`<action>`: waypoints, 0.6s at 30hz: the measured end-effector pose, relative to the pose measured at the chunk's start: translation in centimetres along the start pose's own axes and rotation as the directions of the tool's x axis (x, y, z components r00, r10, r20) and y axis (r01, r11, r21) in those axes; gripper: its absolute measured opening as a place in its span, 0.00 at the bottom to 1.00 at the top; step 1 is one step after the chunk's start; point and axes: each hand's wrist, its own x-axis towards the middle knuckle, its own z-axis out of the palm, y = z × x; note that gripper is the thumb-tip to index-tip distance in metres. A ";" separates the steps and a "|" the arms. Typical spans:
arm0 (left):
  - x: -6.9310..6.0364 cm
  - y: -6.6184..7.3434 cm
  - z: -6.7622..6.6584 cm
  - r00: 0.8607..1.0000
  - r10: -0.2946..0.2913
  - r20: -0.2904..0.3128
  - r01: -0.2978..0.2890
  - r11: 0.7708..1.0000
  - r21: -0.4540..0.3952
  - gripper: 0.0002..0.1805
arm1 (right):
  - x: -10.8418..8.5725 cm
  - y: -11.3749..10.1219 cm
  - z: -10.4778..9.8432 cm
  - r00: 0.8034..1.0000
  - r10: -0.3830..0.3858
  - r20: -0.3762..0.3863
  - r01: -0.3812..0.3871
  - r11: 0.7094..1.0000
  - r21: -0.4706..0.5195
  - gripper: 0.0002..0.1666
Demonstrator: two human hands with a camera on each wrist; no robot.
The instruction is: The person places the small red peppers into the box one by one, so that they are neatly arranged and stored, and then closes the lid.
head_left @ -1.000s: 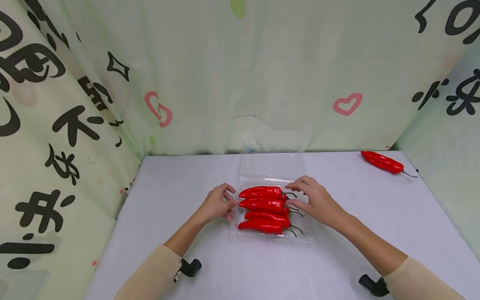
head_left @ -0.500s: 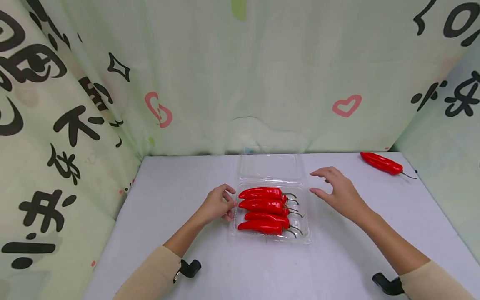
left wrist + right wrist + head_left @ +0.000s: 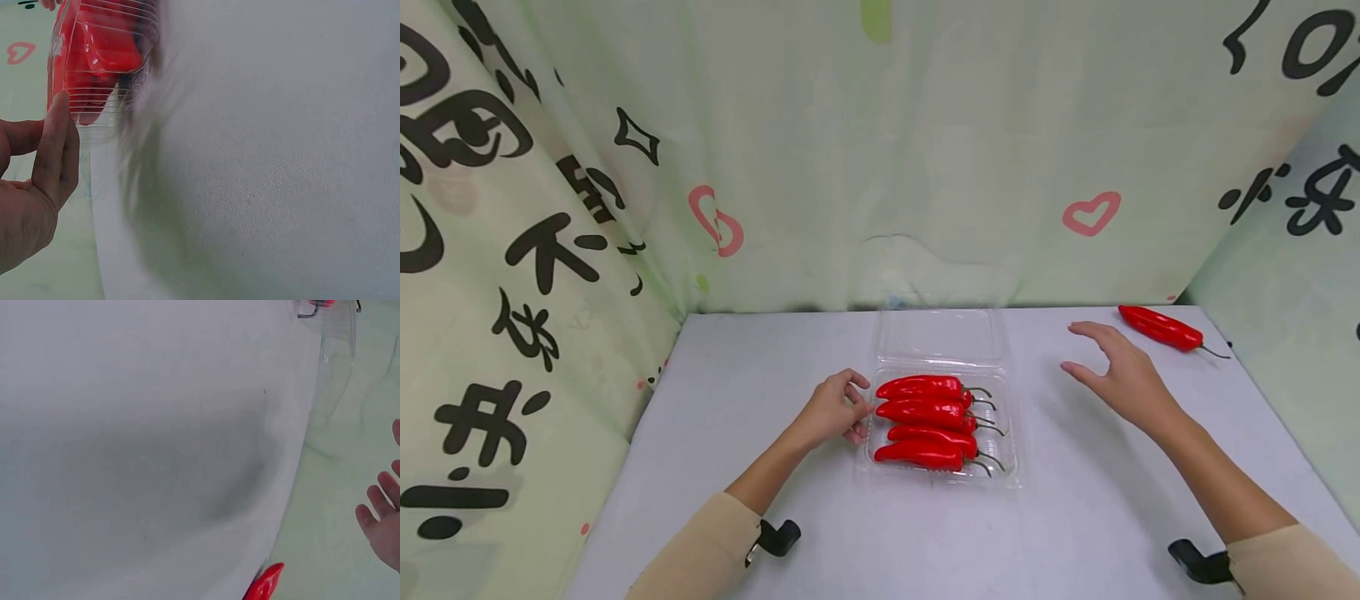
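Observation:
In the head view, several red chili peppers [image 3: 925,411] lie side by side in a clear plastic clamshell box [image 3: 1011,467], stems to the right. Its see-through lid [image 3: 940,333] is folded back behind it. My left hand [image 3: 837,407] is at the box's left side. In the left wrist view its nearly straight fingers [image 3: 53,140] touch the ribbed wall of the box; part of the thumb is hidden behind them. My right hand [image 3: 1123,375] hovers right of the box, thumb and fingers spread, holding nothing. Beyond it lies a single red chili pepper [image 3: 1161,327].
A white table [image 3: 775,358] carries everything. Printed curtains [image 3: 970,167] rise along its back edge and both sides. Black wrist mounts [image 3: 778,537] sit on both forearms.
My right hand has left the stem side of the box and moved right, toward the lone chili pepper, its fingers spreading wider. The left hand and the box stay in place.

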 end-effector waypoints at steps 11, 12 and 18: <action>0.2 -0.1 0.0 1.000 0.004 0.005 -0.003 1.000 -0.014 0.20 | 1.2 4.6 -1.1 0.993 0.114 0.012 -0.113 0.993 -0.038 0.49; 0.1 -0.2 0.0 1.000 0.004 0.004 -0.004 1.000 -0.013 0.20 | 1.3 5.1 -1.3 0.993 0.120 0.008 -0.120 0.992 -0.038 0.49; 0.1 -0.2 0.0 1.000 0.024 0.013 -0.024 0.999 -0.036 0.19 | 1.7 7.4 -2.5 0.980 0.198 -0.001 -0.198 0.980 -0.035 0.50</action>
